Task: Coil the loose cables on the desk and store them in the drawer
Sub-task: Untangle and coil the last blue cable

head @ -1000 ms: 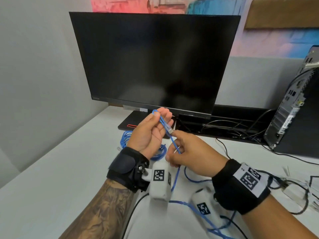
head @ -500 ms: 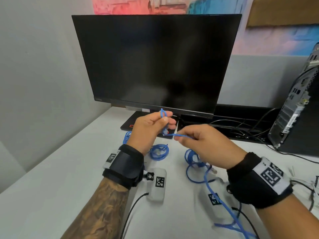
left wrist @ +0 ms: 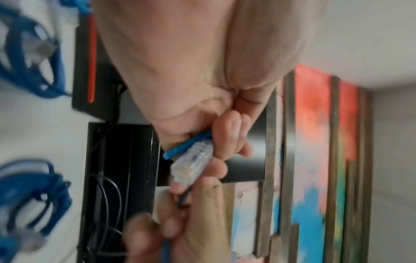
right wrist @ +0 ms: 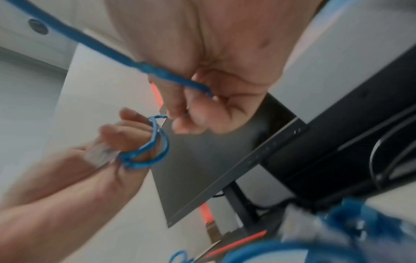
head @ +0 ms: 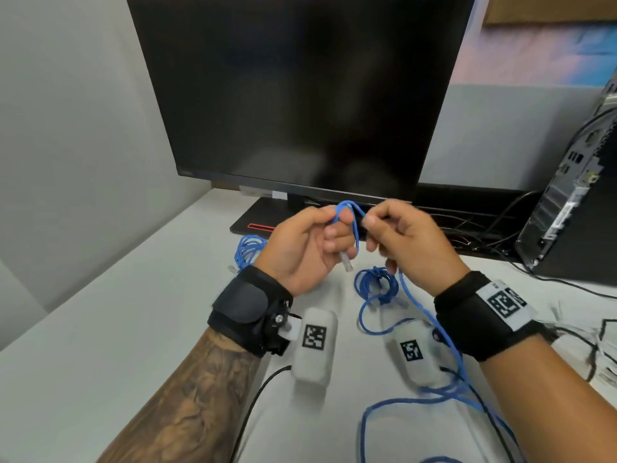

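Here I see both hands raised in front of the black monitor (head: 293,95), just below its bottom edge. My left hand (head: 300,248) has its fingers curled round the blue cable (head: 354,225), which makes a small loop over them, with the clear plug (head: 347,262) hanging down beside the palm. My right hand (head: 407,242) pinches the same cable just right of that loop, thumb and forefinger closed on it; the rest of the cable runs under that wrist and trails toward me over the white desk (head: 100,329). A coiled blue bundle (head: 375,284) lies on the desk in front of the monitor, below the hands, and another blue coil (head: 248,250) lies near the monitor's base, at its left. I cannot see any drawer.
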Action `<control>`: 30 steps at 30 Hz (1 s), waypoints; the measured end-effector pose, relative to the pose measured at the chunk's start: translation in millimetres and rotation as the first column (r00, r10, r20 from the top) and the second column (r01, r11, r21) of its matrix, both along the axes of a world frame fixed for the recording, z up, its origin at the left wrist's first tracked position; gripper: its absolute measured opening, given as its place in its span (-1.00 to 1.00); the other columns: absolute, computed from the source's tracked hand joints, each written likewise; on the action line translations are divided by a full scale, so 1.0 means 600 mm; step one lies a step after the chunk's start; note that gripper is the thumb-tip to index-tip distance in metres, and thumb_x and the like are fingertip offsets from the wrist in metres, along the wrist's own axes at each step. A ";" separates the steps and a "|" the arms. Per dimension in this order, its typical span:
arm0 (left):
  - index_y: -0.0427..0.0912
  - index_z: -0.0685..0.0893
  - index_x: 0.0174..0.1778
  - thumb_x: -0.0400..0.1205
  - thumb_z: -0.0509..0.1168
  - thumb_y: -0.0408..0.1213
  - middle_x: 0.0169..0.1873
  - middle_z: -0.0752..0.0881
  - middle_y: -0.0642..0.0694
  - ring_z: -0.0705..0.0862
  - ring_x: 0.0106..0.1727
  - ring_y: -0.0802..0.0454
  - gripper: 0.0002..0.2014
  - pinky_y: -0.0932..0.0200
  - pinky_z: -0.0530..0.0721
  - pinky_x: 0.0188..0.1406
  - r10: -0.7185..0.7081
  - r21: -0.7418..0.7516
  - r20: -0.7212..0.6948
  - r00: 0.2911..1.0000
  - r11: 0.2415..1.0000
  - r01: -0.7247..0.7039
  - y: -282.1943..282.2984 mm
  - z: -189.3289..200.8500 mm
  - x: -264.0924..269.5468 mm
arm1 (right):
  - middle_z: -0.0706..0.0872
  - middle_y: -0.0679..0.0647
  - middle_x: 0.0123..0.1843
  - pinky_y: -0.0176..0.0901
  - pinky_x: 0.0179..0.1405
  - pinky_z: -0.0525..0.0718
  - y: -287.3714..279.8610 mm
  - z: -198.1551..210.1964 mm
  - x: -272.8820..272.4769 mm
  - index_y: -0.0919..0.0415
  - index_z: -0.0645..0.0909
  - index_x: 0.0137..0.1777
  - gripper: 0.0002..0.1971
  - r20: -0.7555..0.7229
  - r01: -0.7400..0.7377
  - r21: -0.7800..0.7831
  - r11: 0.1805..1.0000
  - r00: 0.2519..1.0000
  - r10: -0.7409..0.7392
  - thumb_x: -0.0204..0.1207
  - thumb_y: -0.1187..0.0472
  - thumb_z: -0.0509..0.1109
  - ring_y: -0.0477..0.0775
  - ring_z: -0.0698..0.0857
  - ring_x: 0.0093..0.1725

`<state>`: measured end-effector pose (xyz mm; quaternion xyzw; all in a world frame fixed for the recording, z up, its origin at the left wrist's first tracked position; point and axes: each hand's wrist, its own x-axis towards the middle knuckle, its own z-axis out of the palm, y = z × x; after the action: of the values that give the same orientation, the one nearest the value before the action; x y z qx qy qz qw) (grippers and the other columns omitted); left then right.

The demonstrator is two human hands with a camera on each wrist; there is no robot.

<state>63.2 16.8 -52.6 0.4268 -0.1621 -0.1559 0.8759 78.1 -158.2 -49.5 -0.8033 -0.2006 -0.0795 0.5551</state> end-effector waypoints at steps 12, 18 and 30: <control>-0.29 0.69 0.09 0.81 0.12 -0.36 -0.22 0.79 -0.10 0.79 -0.17 0.08 -0.78 0.11 0.68 0.30 0.561 -0.138 -0.121 0.819 0.807 -0.574 0.072 -0.020 0.050 | 0.54 -0.09 -0.46 -0.38 -0.52 0.48 0.052 0.016 -0.058 0.19 0.69 -0.05 -0.77 -0.094 -0.239 -0.272 0.932 0.971 0.222 0.71 0.07 0.31 -0.21 0.45 -0.56; -0.24 0.79 0.03 0.76 0.20 -0.37 -0.08 0.83 -0.14 0.78 -0.11 -0.02 -0.77 -0.07 0.76 0.10 0.386 0.435 0.426 0.818 0.706 -0.559 0.021 -0.008 0.018 | 0.67 -0.12 -0.32 -0.39 -0.27 0.51 0.011 0.065 -0.056 0.08 0.71 -0.15 -0.83 0.325 0.038 -0.210 0.977 0.945 0.033 0.67 0.17 0.35 -0.16 0.60 -0.29; -0.25 0.58 -0.04 0.81 -0.01 -0.27 -0.43 0.41 0.03 0.41 -0.45 0.16 -0.72 0.14 0.65 -0.08 0.011 0.006 -0.011 1.000 1.000 -0.011 0.004 0.005 -0.005 | 0.60 0.05 -0.32 -0.12 -0.47 0.58 0.013 -0.005 -0.008 0.21 0.62 0.00 -0.85 -0.015 0.083 0.015 0.996 0.996 -0.083 0.73 0.17 0.27 0.02 0.50 -0.38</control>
<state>60.4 19.4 -49.5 0.4296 -0.1545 -0.1537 0.8763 73.2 -150.5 -52.3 -0.8069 -0.1627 -0.0984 0.5592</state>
